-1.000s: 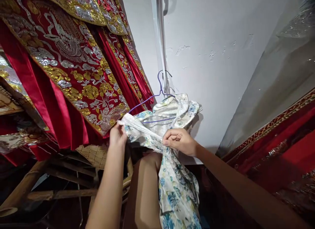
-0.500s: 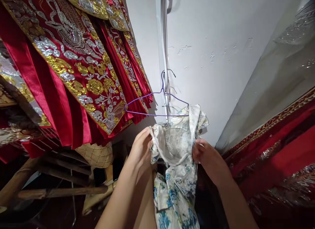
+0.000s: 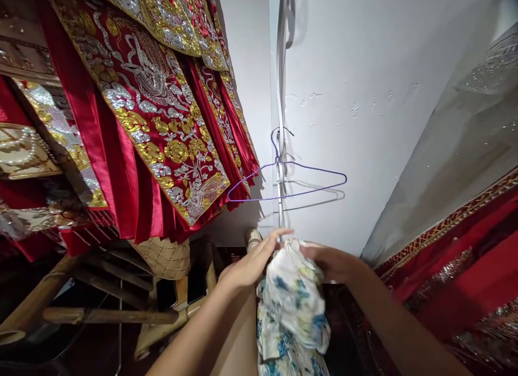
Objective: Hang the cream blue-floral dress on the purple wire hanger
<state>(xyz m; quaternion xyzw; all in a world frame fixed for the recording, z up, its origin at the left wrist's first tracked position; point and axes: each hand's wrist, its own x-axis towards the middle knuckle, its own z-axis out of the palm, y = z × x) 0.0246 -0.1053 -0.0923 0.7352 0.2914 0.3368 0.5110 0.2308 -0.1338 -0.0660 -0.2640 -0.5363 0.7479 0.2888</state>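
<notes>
A white floral dress (image 3: pixel 293 295) with blue and yellow print hangs bunched between my hands, slightly blurred. My left hand (image 3: pixel 259 260) is at its upper left edge, index finger stretched out straight and the other fingers against the cloth. Over on the opposite side, my right hand (image 3: pixel 329 262) grips the top of the dress, its fingertips partly hidden by fabric. Above both hands a thin purple hanger (image 3: pixel 297 194) hangs bare by its hook on a white vertical pole (image 3: pixel 280 84).
Red gowns with gold and silver embroidery (image 3: pixel 162 133) hang at the left. Below them stand a bamboo chair (image 3: pixel 109 315) and a quilted beige item (image 3: pixel 165 257). Red garments under clear plastic (image 3: pixel 465 257) line the right. A shoe (image 3: pixel 253 238) lies by the white wall (image 3: pixel 343 57).
The dress strap has come off the hanger's right end, and the dress is lower and bunched together. My hands have moved closer to each other. The view has shifted slightly.
</notes>
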